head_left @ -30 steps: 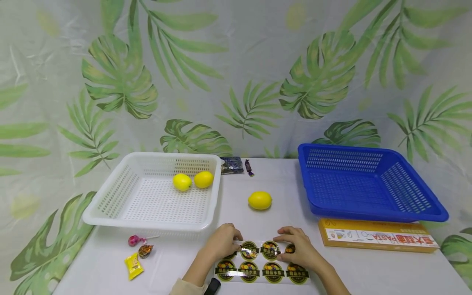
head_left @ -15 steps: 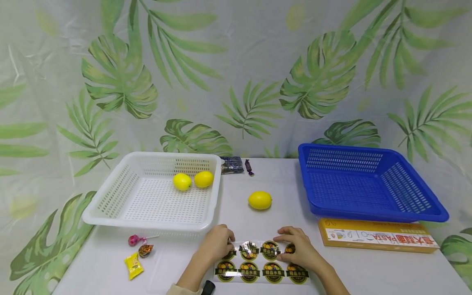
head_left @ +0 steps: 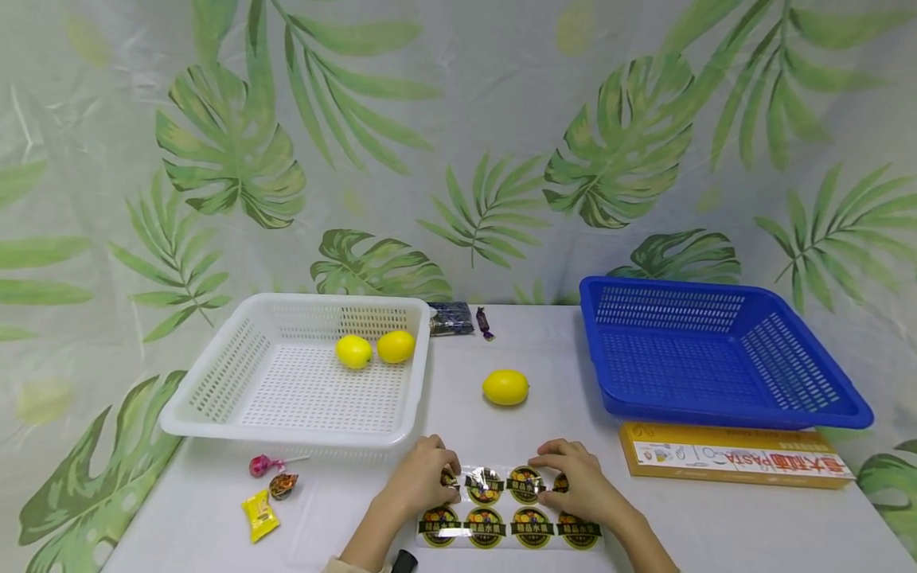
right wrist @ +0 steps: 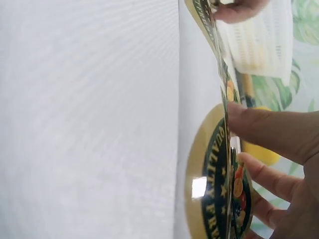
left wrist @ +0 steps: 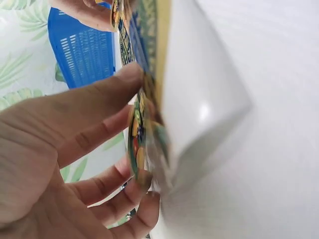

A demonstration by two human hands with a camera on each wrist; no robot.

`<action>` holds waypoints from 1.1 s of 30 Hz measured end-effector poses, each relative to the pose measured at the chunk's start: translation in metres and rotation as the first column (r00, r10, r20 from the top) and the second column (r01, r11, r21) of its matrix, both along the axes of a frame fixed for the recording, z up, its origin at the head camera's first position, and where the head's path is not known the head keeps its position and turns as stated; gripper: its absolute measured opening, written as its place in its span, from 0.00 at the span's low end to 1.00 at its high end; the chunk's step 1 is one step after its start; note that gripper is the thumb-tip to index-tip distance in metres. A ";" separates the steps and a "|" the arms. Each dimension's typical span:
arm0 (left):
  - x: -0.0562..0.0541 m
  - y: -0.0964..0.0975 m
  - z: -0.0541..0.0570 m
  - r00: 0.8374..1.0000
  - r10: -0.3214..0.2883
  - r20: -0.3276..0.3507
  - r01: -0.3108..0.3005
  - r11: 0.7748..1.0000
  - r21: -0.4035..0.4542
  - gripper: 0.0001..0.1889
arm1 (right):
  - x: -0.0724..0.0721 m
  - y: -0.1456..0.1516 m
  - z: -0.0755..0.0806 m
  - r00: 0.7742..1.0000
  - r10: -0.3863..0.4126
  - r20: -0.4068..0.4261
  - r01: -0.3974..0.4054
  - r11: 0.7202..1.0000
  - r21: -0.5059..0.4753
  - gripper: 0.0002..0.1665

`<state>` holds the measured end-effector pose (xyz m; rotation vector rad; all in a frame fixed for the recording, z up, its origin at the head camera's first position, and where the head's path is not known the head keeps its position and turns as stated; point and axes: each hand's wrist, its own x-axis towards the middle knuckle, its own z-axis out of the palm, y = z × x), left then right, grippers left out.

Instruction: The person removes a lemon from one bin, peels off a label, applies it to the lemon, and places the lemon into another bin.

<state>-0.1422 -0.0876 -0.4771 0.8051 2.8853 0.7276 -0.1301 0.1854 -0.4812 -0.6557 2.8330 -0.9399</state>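
A clear sheet of round fruit stickers [head_left: 507, 509] lies on the table before me. My left hand [head_left: 423, 477] is at its upper left, thumb and curled fingers about a top-row sticker. In the left wrist view the thumb meets the edge of the sticker sheet [left wrist: 142, 129], and part of it curls up. My right hand [head_left: 580, 485] rests on the sheet's right side, fingers spread over the top right sticker. The right wrist view has the right thumb [right wrist: 264, 127] touching the sheet. A lemon [head_left: 505, 387] lies behind the sheet.
A white basket [head_left: 286, 436] with two lemons [head_left: 374, 350] stands left; a blue basket [head_left: 716, 414] sits right, behind a pasta box [head_left: 738, 458]. A lollipop [head_left: 261, 465] and wrapped candies [head_left: 260, 515] lie front left. Dark packets [head_left: 450, 318] lie at the back.
My left hand has shifted slightly left from the sheet's corner, then back a little to the right. The right hand stays in place.
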 end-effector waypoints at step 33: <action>-0.017 0.025 0.015 0.993 0.102 0.061 -0.118 0.785 0.608 0.09 | -0.069 -0.018 0.024 0.989 -0.134 -0.069 0.127 0.987 -0.095 0.36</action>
